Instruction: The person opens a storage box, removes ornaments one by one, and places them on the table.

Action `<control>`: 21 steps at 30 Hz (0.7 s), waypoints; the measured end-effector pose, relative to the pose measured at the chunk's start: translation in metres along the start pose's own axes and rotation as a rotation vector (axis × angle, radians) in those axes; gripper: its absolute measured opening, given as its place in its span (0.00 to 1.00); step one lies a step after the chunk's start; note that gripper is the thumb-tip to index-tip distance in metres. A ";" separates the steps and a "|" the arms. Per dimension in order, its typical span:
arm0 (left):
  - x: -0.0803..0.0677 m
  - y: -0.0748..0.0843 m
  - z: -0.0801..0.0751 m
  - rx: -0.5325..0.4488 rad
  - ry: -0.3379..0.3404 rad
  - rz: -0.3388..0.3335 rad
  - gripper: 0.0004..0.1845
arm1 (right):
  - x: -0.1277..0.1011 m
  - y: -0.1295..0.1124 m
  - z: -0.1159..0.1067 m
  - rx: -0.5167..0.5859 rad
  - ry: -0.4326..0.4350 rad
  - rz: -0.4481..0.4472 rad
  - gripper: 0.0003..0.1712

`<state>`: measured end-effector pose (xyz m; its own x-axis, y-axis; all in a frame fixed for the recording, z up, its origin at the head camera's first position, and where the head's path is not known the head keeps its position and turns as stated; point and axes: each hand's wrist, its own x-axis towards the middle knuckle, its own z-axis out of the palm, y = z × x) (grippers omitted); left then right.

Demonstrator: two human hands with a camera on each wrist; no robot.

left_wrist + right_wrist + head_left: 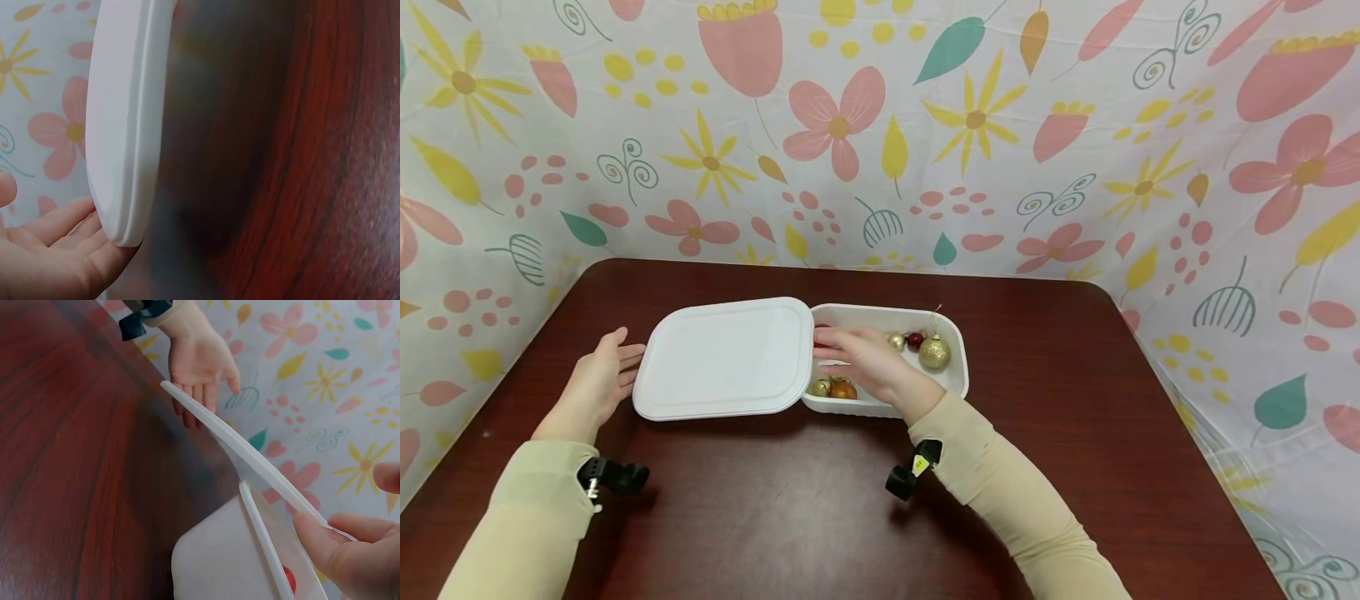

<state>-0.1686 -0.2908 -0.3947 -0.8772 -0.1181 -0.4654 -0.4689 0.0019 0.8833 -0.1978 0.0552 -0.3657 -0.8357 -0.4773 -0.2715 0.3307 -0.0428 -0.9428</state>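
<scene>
Hands, two, both bare, sleeves beige. Left hand (597, 385): I log it flat and relaxed, fingers straight, fingertips touching the left edge of the white lid (724, 357); nothing curled round it. Right hand (868, 358): reaching over the white tray (957, 367), fingers extended toward the lid's right edge; my right wrist view shows fingertips (325, 540) touching that edge, thumb apart above it, no clear pinch.

Lid: lies between the two hands, long axis running left to right across the dark red wooden table (1075, 433). Its right end overlaps and rests on the tray's left rim, so it sits tilted, left end lower, near the tabletop. Both hands are at it, one at each short end; I judge the left the better placed to steady it, the right to lift or slide.

Appearance of lid: plain white, rounded rectangle, shallow raised border, thin in profile, looks like light plastic.

Tray contents, partly hidden by the right hand: glitter gold bauble (934, 352), small red bauble (914, 340), small gold bauble (897, 341), copper bauble (843, 389).
</scene>
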 end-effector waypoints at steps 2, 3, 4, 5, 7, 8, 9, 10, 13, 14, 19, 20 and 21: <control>0.000 0.000 -0.002 -0.003 0.012 -0.005 0.45 | 0.001 0.000 0.004 0.003 -0.004 0.002 0.26; 0.000 -0.001 -0.003 0.001 0.015 -0.007 0.45 | 0.002 0.001 0.006 0.010 -0.004 0.004 0.25; 0.001 -0.001 -0.005 0.003 0.022 -0.011 0.45 | 0.002 0.001 0.008 0.013 -0.002 0.008 0.25; 0.002 -0.002 -0.006 0.003 0.026 -0.014 0.45 | 0.003 0.001 0.010 0.014 0.004 0.010 0.25; 0.004 -0.003 -0.009 0.011 0.040 -0.017 0.45 | 0.004 0.002 0.014 0.011 0.012 0.014 0.24; 0.005 -0.004 -0.012 0.019 0.045 -0.018 0.45 | 0.004 0.003 0.016 0.010 0.015 0.016 0.23; 0.006 -0.005 -0.014 0.026 0.050 -0.020 0.45 | 0.005 0.003 0.017 0.013 0.015 0.016 0.23; 0.007 -0.007 -0.016 0.041 0.072 -0.025 0.46 | 0.005 0.004 0.019 0.008 0.011 0.015 0.23; 0.012 -0.011 -0.024 0.056 0.095 -0.036 0.47 | 0.006 0.005 0.025 0.005 -0.008 0.018 0.23; 0.013 -0.012 -0.026 0.057 0.109 -0.046 0.48 | 0.006 0.005 0.027 0.006 -0.015 0.023 0.23; 0.012 -0.012 -0.034 0.064 0.118 -0.064 0.48 | 0.006 0.007 0.037 0.028 -0.033 0.043 0.25; 0.011 -0.011 -0.035 0.069 0.115 -0.065 0.47 | 0.006 0.008 0.039 0.034 -0.034 0.046 0.25; 0.009 -0.010 -0.036 0.078 0.105 -0.058 0.46 | 0.007 0.008 0.041 0.039 -0.036 0.043 0.26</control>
<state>-0.1679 -0.3273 -0.4052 -0.8345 -0.2240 -0.5034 -0.5287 0.0688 0.8460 -0.1828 0.0161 -0.3675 -0.8045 -0.5105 -0.3036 0.3831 -0.0554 -0.9221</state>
